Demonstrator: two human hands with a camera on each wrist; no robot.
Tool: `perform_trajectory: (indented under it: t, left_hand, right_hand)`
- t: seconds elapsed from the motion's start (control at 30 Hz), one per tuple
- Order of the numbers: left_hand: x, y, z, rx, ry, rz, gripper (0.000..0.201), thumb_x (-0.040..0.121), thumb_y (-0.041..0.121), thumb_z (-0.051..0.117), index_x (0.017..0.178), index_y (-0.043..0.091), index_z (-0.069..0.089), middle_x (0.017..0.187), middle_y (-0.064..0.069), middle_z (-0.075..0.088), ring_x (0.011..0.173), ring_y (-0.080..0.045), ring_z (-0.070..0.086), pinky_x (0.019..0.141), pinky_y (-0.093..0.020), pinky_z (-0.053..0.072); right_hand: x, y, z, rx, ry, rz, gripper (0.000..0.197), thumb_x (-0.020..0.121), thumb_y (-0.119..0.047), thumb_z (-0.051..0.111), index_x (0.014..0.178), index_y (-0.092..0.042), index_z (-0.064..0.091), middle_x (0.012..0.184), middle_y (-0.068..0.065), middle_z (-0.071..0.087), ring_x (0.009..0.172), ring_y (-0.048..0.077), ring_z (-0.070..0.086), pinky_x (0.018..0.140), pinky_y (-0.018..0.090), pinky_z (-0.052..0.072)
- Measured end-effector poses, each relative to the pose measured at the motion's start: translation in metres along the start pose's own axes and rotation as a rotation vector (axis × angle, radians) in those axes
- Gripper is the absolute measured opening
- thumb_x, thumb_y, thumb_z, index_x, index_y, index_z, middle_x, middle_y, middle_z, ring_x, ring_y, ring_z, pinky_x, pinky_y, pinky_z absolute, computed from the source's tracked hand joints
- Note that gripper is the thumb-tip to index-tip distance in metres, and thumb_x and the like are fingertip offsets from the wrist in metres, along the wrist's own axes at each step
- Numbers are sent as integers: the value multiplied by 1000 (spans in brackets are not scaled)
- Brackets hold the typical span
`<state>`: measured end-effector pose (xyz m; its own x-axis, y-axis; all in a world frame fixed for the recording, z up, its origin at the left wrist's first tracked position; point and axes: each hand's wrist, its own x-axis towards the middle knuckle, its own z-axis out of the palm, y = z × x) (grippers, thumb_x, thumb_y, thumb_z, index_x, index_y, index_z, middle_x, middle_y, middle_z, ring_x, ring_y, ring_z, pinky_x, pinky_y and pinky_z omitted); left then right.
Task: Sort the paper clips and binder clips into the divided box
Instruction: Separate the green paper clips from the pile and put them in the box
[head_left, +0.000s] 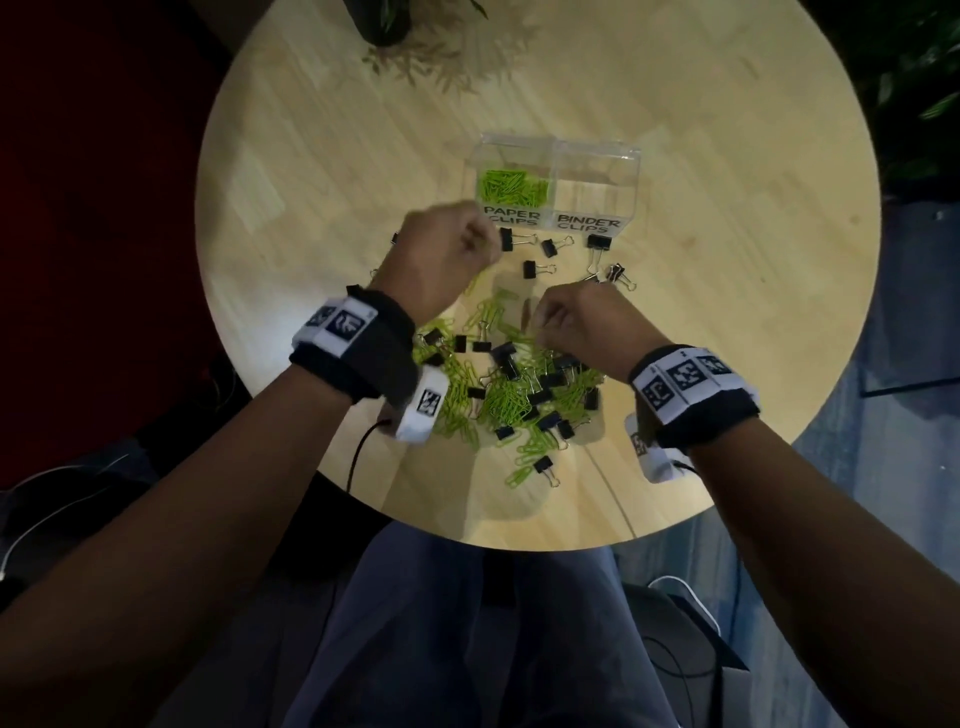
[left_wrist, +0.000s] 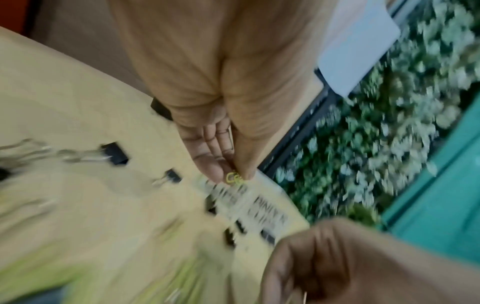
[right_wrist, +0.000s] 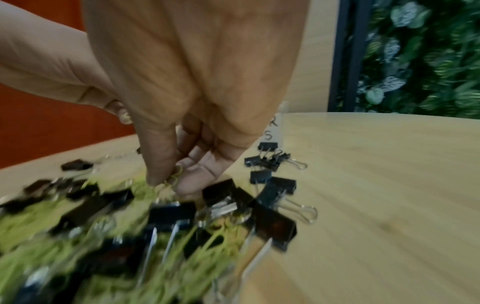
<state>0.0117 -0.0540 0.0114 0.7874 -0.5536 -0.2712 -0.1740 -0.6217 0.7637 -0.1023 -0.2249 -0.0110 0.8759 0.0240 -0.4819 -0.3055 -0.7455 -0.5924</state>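
A clear divided box (head_left: 597, 156) stands mid-table; its left cell, labelled PAPER CLIPS, holds green paper clips (head_left: 511, 187), and the right cell, labelled BINDER CLIPS, looks empty. A mixed pile of green paper clips and black binder clips (head_left: 511, 387) lies near me. My left hand (head_left: 441, 254) hovers just short of the box's left cell, pinching green paper clips (left_wrist: 233, 178) between thumb and fingertips. My right hand (head_left: 576, 317) is down at the pile's far edge, pinching a green paper clip (right_wrist: 172, 179).
Several loose black binder clips (head_left: 540, 267) lie between the pile and the box, more (head_left: 615, 273) by its right front corner. A potted plant (head_left: 395, 23) stands at the round wooden table's (head_left: 311, 182) far edge. Cables hang off the near edge.
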Motion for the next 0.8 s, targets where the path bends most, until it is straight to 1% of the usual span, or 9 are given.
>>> perform_trajectory:
  t: [0.17, 0.27, 0.33, 0.4, 0.47, 0.57, 0.63, 0.7, 0.8]
  left_hand:
    - [54, 30, -9, -22, 175, 12, 7, 84, 10, 65, 87, 13, 71, 76, 10, 64, 68, -4, 58, 73, -22, 54]
    - [67, 30, -5, 79, 147, 19, 19, 85, 11, 66, 104, 12, 68, 97, -1, 63, 82, -8, 57, 83, -23, 52]
    - [56, 27, -3, 173, 169, 71, 22, 86, 10, 67, 107, 14, 64, 105, -3, 56, 84, -8, 53, 81, -18, 47]
    - [30, 19, 2, 171, 182, 72, 14, 86, 7, 65, 97, 15, 63, 99, 0, 56, 80, -9, 54, 77, -21, 48]
    - [-1, 6, 12, 165, 61, 6, 9, 88, 6, 63, 91, 14, 65, 92, 1, 61, 77, -11, 59, 74, -24, 53]
    - [-39, -14, 29, 254, -99, -42, 6, 87, 12, 66, 89, 17, 65, 88, 4, 61, 81, -15, 62, 75, -28, 52]
    - [-51, -25, 38, 322, -121, -43, 11, 82, 22, 72, 90, 21, 64, 89, 4, 60, 84, -16, 60, 80, -36, 49]
    - [-56, -33, 46, 396, -120, -31, 23, 78, 30, 75, 95, 22, 62, 92, 3, 60, 89, -19, 57, 84, -38, 41]
    - [-60, -40, 53, 419, -83, -11, 25, 78, 28, 77, 97, 22, 61, 92, 0, 61, 90, -22, 57, 84, -38, 36]
  right_hand:
    - [-1, -15, -35, 206, 136, 37, 7, 85, -11, 70, 89, -16, 69, 81, -1, 68, 66, 7, 62, 63, 20, 54]
    - [7, -29, -62, 354, 259, 8, 5, 87, -11, 70, 91, -13, 68, 77, -2, 70, 58, 5, 63, 54, 18, 51]
    - [23, -36, -77, 395, 381, -2, 4, 86, -9, 68, 90, -11, 70, 76, -2, 71, 57, 3, 64, 52, 14, 48]
    - [45, -44, -86, 379, 486, 0, 5, 84, -10, 69, 89, -9, 72, 78, 1, 73, 59, 3, 66, 51, 12, 48]
    - [67, -48, -88, 337, 524, 23, 7, 83, -13, 70, 87, -9, 73, 79, 5, 73, 63, 9, 69, 50, 13, 49]
    - [90, -48, -81, 234, 474, 63, 8, 83, -14, 69, 89, -11, 74, 84, 7, 73, 75, 18, 71, 67, 25, 58]
    - [91, -46, -74, 161, 439, 81, 18, 83, -15, 71, 101, -11, 71, 95, 7, 70, 88, 18, 68, 80, 26, 54]
    - [79, -44, -62, 32, 471, 50, 27, 84, -17, 72, 109, -14, 67, 107, 5, 63, 94, 17, 61, 82, 27, 51]
    - [42, -45, -31, -63, 425, -31, 18, 85, -19, 70, 101, -17, 63, 102, 2, 61, 87, 16, 59, 78, 32, 54]
